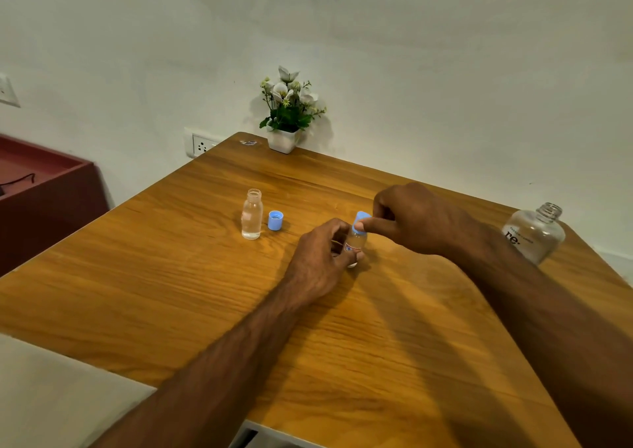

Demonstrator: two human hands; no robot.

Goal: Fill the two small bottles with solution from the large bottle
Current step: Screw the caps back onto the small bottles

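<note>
Two small bottles stand on the wooden table (171, 276): the left hand (318, 259) grips one small bottle (356, 242) by its body, and the right hand (411, 218) pinches the blue cap (361, 220) on its top. To the left of this held bottle lies a loose blue cap (275, 220), and just past that stands the open small bottle (252, 214), clear liquid inside. Far right of the held bottle stands the large bottle (534, 233), capless, and behind it a white flower pot (283, 139) sits by the wall.

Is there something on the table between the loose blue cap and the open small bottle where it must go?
Nothing visible. The loose blue cap lies just right of the open small bottle, with only bare table between them. Both hands are busy at the other small bottle.
</note>
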